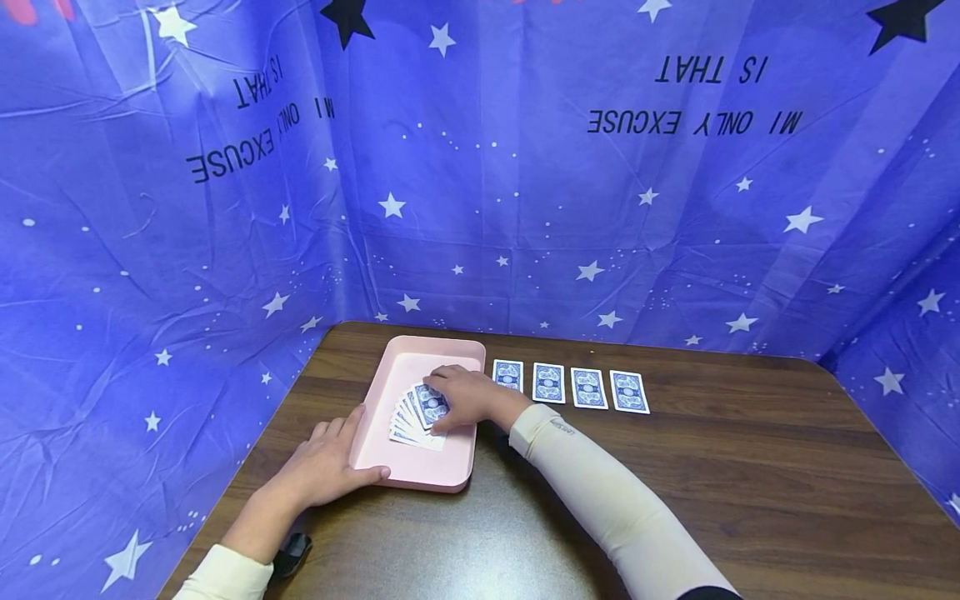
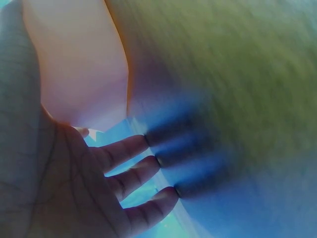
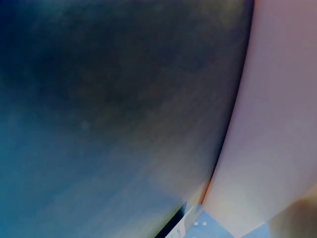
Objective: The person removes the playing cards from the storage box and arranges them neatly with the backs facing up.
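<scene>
The left hand (image 1: pixel 328 460), fingers loosely spread, rests against the pink tray (image 1: pixel 412 468) at its eight o'clock. Inside, the right hand (image 1: pixel 471 396) pinches fanned cards (image 1: pixel 417 414) (blue-backed on top); four other cards (image 1: pixel 549 383) lie toward three o'clock.

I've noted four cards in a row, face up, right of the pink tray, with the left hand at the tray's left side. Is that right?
Not quite: the head view shows the four cards face down, their blue backs showing. They do lie in a row right of the pink tray, with the left hand at its left side.
</scene>
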### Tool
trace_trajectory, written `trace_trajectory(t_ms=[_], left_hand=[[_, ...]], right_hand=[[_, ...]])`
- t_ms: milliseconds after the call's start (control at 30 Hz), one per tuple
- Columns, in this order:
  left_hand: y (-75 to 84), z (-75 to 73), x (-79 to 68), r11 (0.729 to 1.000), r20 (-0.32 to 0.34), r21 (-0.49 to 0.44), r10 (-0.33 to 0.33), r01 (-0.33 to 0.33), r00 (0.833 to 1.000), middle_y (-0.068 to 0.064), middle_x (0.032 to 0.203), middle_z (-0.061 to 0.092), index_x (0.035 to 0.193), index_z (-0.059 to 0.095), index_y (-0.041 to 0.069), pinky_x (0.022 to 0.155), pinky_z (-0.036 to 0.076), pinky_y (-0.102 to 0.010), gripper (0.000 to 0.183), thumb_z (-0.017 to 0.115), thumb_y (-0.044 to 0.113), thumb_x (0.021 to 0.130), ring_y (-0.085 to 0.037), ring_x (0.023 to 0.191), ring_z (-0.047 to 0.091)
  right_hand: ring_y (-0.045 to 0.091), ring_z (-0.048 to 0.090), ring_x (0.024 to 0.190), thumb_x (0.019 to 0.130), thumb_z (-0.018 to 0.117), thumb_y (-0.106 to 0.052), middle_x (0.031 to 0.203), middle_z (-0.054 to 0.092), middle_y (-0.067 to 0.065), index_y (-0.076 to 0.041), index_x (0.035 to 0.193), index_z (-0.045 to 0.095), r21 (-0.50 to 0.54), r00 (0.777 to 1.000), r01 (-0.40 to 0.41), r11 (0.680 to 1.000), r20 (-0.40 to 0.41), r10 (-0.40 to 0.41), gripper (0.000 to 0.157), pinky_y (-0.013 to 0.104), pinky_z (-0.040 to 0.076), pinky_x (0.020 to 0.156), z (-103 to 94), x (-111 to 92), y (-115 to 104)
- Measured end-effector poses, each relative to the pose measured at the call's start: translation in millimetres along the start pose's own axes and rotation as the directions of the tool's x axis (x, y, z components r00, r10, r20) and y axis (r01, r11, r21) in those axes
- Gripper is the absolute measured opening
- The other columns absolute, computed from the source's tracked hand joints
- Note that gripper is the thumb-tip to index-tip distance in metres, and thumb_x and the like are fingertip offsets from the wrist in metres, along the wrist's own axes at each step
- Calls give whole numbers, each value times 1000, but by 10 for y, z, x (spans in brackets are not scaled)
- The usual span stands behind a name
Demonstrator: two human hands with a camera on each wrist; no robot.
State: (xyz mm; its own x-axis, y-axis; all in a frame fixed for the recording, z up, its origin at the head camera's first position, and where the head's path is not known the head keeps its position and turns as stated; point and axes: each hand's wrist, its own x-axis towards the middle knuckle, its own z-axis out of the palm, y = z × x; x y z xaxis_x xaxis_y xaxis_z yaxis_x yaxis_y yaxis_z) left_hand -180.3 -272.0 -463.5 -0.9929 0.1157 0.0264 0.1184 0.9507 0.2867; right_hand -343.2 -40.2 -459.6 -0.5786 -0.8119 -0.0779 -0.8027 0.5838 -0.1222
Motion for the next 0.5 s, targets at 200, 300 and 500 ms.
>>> trace_trajectory(t_ms=[200,300,500], left_hand=[[-1,17,7,1000,-5,-3,3,-3,1000,-29,139,49,152,28,-3,89,41,-68,115,65,75,76,-46,124,45],[0,20,6,1000,-7,0,5,-5,1000,-29,138,49,152,29,-3,89,42,-68,115,65,75,76,-46,123,46],[5,3,-4,1000,-13,10,13,-13,1000,-29,137,51,151,30,-4,87,43,-66,114,66,74,76,-45,121,47]], right_hand=[[21,33,142,77,77,-59,152,42,4,-13,152,42,17,1000,7,1000,-14,-7,94,35,30,113,-10,-11,-1],[21,33,142,77,77,-58,152,42,4,-12,151,43,20,999,17,1000,-28,-16,94,33,28,114,-21,-25,-3],[22,35,141,77,80,-54,149,45,6,-8,149,44,45,996,57,997,-69,-54,93,30,24,115,-37,-60,-3]])
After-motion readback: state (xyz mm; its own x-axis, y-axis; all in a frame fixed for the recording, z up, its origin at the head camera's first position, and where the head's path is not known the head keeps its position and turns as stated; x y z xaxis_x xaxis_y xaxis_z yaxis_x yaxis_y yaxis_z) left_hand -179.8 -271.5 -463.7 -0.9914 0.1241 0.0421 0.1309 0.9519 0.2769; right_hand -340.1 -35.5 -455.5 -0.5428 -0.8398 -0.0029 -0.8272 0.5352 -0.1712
